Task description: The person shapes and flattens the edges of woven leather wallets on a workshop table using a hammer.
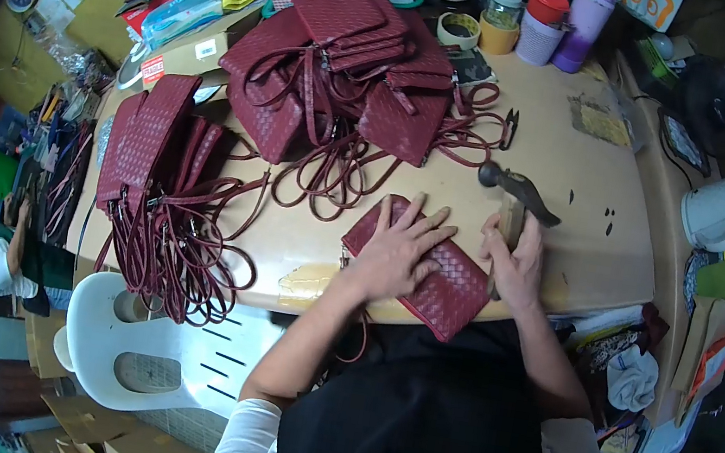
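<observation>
A dark red woven pouch (456,292) lies at the table's front edge, its strap hanging down below the edge. My left hand (396,250) rests flat on the pouch's left part with fingers spread. To the right of the pouch, my right hand (515,261) is wrapped round the wooden handle of a hammer (531,198), whose dark metal head is raised above the tabletop. The hammer does not touch the pouch.
Finished-looking red pouches (345,27) are piled at the back, and more (146,138) with long straps lie at the left. Small snips (510,130) lie behind the hammer. A white chair (95,355) stands at the lower left. A co-worker (1,262) is at the far left.
</observation>
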`<control>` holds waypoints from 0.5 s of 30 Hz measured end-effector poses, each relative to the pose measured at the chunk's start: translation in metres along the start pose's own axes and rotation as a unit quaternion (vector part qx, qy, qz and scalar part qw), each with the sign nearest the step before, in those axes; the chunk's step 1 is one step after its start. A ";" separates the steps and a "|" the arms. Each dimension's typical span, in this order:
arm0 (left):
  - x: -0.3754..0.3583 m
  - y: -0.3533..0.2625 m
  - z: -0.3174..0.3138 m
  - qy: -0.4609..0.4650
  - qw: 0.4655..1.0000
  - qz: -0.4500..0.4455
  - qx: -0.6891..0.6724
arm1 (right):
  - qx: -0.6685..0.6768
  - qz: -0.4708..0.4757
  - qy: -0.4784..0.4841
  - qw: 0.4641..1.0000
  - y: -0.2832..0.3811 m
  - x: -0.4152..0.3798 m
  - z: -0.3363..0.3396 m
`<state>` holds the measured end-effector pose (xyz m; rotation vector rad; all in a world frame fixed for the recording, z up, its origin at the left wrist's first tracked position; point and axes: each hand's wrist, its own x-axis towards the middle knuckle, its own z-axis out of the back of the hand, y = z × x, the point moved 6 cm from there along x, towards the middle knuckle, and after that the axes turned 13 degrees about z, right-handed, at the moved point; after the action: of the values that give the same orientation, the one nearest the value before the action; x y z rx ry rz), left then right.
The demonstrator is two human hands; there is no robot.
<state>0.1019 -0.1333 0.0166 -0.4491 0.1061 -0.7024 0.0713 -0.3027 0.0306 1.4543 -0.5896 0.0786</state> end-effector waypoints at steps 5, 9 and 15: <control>-0.003 -0.034 -0.004 0.033 0.992 0.014 0.120 | -0.111 -0.022 0.043 0.993 0.009 0.016 0.019; -0.043 -0.081 -0.031 0.094 0.993 0.002 0.069 | -0.093 -0.038 0.033 0.994 0.002 0.012 0.030; -0.065 -0.050 0.015 0.332 0.936 -0.116 -0.031 | -0.193 -0.024 0.103 0.975 0.008 0.005 0.047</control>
<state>0.0257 -0.1193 0.0485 -0.2691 0.7244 -1.0665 0.0571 -0.3474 0.0401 1.0653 -0.3736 0.0707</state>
